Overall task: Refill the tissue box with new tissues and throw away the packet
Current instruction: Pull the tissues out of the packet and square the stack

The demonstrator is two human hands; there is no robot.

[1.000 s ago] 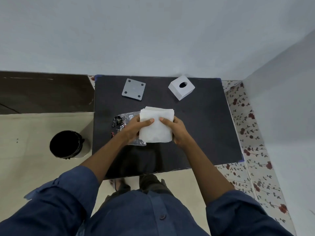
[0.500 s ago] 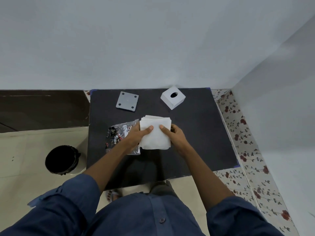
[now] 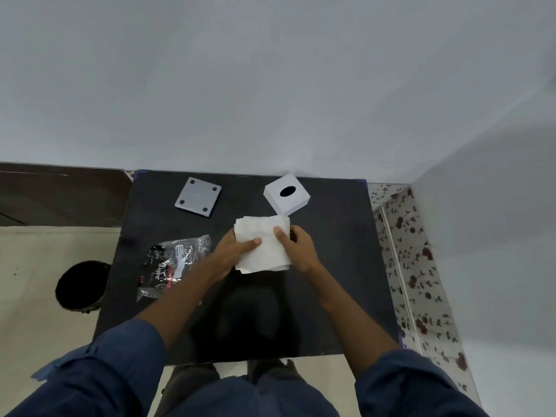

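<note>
I see both hands holding the white tissue stack [image 3: 262, 246] in the middle of the frame, above the black table [image 3: 340, 266]. My left hand [image 3: 233, 251] grips its left side with the thumb on top. My right hand [image 3: 296, 246] grips its right side the same way. The white tissue box [image 3: 286, 194] sits just above the stack, its hole facing up. The gray lid [image 3: 198, 197] lies to the upper left. The empty packet [image 3: 173, 264] lies left of my hands. A black bin [image 3: 80, 285] stands on the floor at far left.
</note>
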